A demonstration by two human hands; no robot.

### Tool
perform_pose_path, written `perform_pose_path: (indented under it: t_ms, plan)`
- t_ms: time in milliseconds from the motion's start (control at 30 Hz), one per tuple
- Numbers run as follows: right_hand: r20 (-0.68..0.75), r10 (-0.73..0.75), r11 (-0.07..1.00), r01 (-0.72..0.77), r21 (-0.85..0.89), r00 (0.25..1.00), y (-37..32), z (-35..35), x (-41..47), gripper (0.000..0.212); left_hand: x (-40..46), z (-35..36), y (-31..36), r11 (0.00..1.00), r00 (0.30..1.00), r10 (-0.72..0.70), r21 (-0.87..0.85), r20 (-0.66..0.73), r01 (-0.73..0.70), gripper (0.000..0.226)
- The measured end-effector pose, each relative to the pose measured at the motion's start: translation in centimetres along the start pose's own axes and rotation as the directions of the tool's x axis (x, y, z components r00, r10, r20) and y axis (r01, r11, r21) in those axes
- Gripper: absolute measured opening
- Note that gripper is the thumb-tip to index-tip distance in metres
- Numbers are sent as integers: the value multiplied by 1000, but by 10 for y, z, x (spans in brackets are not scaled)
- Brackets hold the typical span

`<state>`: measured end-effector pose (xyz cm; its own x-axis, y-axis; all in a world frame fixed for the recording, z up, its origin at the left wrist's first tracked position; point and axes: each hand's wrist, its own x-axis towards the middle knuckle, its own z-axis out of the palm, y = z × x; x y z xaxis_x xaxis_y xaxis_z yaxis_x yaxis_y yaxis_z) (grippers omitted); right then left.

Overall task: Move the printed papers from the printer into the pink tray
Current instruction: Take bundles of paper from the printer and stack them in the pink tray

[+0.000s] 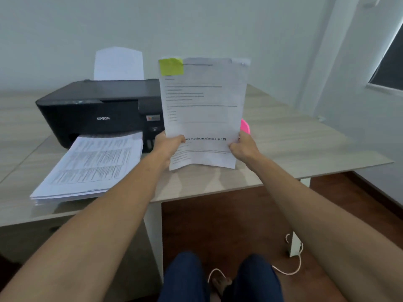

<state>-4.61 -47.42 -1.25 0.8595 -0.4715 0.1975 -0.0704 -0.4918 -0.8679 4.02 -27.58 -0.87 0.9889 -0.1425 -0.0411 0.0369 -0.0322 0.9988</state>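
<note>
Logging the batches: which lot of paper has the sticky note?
The sheets held upright in both hands; a yellow-green note sits at their top left corner. The stack at the printer's mouth has none.

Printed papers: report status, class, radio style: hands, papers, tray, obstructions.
Left hand and right hand both gripping held sheets, upright. Printer stack still at printer. Pink tray mostly hidden behind sheets. No obstruction visible.

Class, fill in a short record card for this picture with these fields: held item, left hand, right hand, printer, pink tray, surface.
held item: sheets with a yellow sticky note, upright above the desk
left hand: grips the lower left edge
right hand: grips the lower right edge
printer: black, a printed stack lying at its output
pink tray: mostly hidden behind the held sheets
surface: pale wood desk
</note>
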Motion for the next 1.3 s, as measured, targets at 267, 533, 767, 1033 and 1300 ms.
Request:
perform_pose_path:
  t_ms: [267,533,767,1033,1300]
  plan:
    - [130,64,996,-72,52,989,-2,-22,33,48,32,23,15,996,998,-52,75,45,49,39]
    - [386,415,830,-517,212,824,15,-39,58,15,49,44,27,974,979,-182,155,90,167,34]
    - [371,487,716,-604,349,791,15,-50,77,14,67,54,38,908,976,-198,394,95,146,30]
    - [267,499,678,-564,472,824,6,-43,99,18,75,43,61,930,893,-313,294,325,219,34]
    - [138,438,690,-431,581,888,12,-25,115,14,91,43,61,925,893,-305,327,331,195,42]
